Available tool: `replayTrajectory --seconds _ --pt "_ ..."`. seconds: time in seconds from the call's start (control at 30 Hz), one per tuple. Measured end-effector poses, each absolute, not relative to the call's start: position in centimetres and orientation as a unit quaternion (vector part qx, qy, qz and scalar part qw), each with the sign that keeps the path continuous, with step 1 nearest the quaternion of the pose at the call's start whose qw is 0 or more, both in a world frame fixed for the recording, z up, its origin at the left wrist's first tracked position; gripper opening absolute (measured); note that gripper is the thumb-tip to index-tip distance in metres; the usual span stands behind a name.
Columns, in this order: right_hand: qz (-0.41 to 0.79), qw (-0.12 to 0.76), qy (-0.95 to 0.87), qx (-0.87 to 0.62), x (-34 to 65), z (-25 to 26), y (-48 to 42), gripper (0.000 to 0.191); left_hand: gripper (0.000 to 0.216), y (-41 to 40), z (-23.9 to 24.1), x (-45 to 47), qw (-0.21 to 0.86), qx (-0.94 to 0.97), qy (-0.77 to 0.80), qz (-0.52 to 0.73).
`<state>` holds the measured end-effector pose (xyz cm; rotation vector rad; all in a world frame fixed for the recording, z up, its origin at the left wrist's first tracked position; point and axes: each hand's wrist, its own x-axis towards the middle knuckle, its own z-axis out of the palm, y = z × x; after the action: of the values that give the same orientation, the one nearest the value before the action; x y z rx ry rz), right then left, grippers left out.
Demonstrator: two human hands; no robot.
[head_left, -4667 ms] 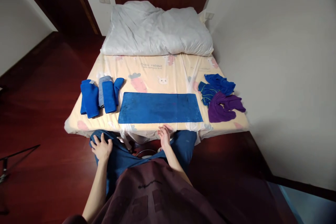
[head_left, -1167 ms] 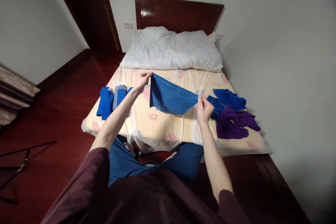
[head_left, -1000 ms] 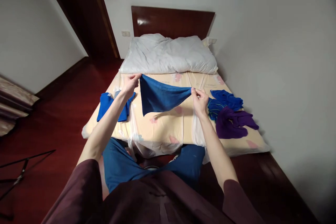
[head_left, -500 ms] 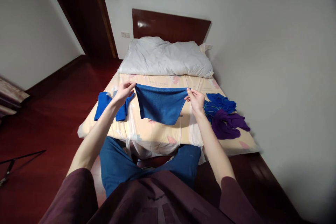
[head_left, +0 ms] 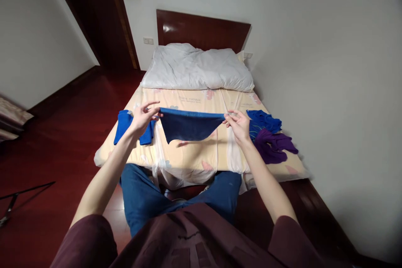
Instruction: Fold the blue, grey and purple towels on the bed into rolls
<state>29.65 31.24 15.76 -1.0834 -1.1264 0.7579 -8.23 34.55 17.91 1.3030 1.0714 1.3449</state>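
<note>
A blue cloth (head_left: 190,126) is stretched by its upper edge between my two hands, and its lower part hangs above the bed. My left hand (head_left: 143,118) pinches the upper left corner, with the index finger lifted off. At the upper right corner, my right hand (head_left: 238,124) grips between thumb and fingers. Folded blue garments (head_left: 123,125) lie on the bed behind my left hand, partly hidden by it. Beyond my right hand are a crumpled blue garment (head_left: 265,120) and a crumpled purple garment (head_left: 272,148).
The bed (head_left: 188,161) has a pale yellow, flower-patterned cover under thin plastic. A light grey quilt (head_left: 201,69) lies by the dark wooden headboard (head_left: 204,31). A wall (head_left: 345,113) runs along the right. A thin black stand (head_left: 14,201) is on the red floor at left.
The cloth's upper edge has come down a little and its lower part has swung up, so it looks shorter. My left index finger has lifted away from the cloth.
</note>
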Motion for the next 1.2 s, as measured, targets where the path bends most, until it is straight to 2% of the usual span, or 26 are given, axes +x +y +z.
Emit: replayTrajectory --seconds 0.13,0.3,0.43,0.6,0.7,0.83,1.0,1.1,1.2 --pt "0.378 0.59 -0.514 -0.494 30.7 15.5 26.6 0.044 0.035 29.5 16.8 -9.8 0.485 0.552 0.487 0.472" --pt "0.429 0.54 -0.501 -0.523 31.9 15.4 23.3 0.042 0.037 25.8 15.4 -10.6 0.534 0.545 0.503 0.407" --pt "0.461 0.522 -0.478 -0.535 32.4 14.9 24.6 0.046 0.044 27.1 14.3 -10.4 0.55 0.541 0.501 0.393" --pt "0.49 0.509 -0.44 -0.554 32.1 13.1 29.8 0.055 0.054 32.8 12.2 -8.7 0.534 0.542 0.499 0.415" --pt "0.453 0.523 -0.45 -0.564 31.8 13.1 33.9 0.057 0.055 37.1 12.5 -7.3 0.503 0.537 0.495 0.462" --pt "0.348 0.589 -0.513 -0.518 31.9 15.4 37.8 0.058 0.052 41.5 15.5 -6.2 0.429 0.576 0.466 0.516" --pt "0.224 0.638 -0.573 -0.462 32.8 17.0 37.5 0.05 0.046 41.4 17.5 -7.0 0.285 0.667 0.407 0.555" --pt "0.228 0.619 -0.578 -0.481 33.2 13.5 35.4 0.046 0.041 39.0 14.2 -7.9 0.256 0.681 0.427 0.537" --pt "0.292 0.577 -0.556 -0.523 32.7 5.9 32.6 0.047 0.035 35.8 6.7 -8.3 0.27 0.678 0.49 0.478"
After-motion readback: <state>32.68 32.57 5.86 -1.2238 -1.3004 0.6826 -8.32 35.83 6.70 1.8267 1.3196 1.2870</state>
